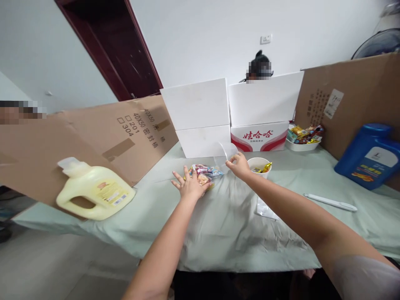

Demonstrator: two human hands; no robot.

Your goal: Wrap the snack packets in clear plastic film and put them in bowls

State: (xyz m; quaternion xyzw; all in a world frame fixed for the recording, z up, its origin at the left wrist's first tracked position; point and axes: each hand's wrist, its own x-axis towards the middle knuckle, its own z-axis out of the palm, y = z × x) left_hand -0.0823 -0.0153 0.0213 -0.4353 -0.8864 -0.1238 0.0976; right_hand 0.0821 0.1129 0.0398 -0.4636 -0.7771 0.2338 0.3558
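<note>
My left hand [189,184] lies with its fingers spread on several colourful wrapped snacks [203,169] on the table. They appear to be in or under clear plastic, though where it ends I cannot tell. Between the thumb and fingers of my right hand [238,165] is the edge of a clear plastic film [223,155], raised and curving to the left. A white paper cup [260,161] with gold-wrapped pieces stands just right of that hand. Below my right forearm, partly covered by it, is a flat clear plastic bag [266,209].
White boxes [200,104] and brown cardboard [125,133] wall the back and sides. A white tray [302,146] of wrapped snacks sits at the back right. A yellow jug [96,193], a blue bottle [370,156] and a white pen-like stick [330,202] lie around. Two people's heads show behind.
</note>
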